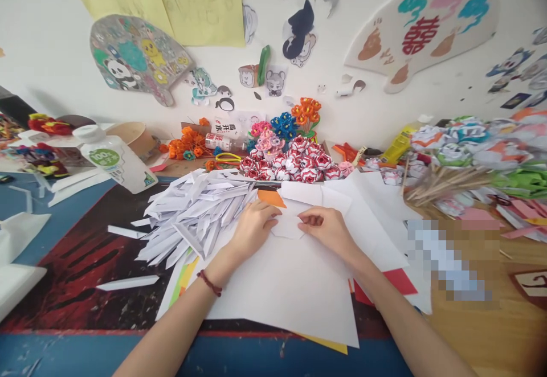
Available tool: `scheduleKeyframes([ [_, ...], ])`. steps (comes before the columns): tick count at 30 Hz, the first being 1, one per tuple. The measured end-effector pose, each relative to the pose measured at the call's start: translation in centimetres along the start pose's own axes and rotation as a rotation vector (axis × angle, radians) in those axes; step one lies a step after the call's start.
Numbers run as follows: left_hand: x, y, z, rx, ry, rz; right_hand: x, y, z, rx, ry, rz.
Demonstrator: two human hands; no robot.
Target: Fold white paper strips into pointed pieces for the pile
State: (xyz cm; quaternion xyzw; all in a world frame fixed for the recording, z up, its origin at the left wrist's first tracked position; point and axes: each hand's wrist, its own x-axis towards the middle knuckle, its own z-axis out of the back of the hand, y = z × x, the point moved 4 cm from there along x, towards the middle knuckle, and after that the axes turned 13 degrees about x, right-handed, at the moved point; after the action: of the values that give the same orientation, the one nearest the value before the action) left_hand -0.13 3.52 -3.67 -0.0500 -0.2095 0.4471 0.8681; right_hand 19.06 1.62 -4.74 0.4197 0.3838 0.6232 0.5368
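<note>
My left hand [253,228] and my right hand [325,228] both pinch a small white paper piece [287,226] that lies on a big white sheet [282,286]. The fingers of each hand are pressed together on the paper's edges. A red cord bracelet [209,283] circles my left wrist. Just left of my left hand lies a heap of folded white paper strips [194,217]. An orange paper scrap [270,197] peeks out behind my left fingers.
Red-and-white paper flowers [294,163] and orange ones [186,143] sit by the wall. A white plastic bottle [115,160] lies at left. Wooden sticks [440,186] and coloured paper lie at right. Loose white strips [128,282] lie on the dark mat.
</note>
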Motion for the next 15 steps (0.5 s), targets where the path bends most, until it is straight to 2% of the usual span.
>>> scheduleKeyframes([
  [3, 0.0, 0.2, -0.1, -0.065, -0.018, 0.034, 0.1, -0.1, -0.1, 0.016, 0.006, -0.023],
  [9, 0.1, 0.2, -0.1, -0.101, -0.018, 0.024, 0.0, 0.8, -0.2, -0.032, 0.011, 0.080],
  [15, 0.3, 0.4, -0.3, -0.155, -0.039, 0.066, -0.1, 1.1, -0.3, -0.038, 0.035, 0.095],
])
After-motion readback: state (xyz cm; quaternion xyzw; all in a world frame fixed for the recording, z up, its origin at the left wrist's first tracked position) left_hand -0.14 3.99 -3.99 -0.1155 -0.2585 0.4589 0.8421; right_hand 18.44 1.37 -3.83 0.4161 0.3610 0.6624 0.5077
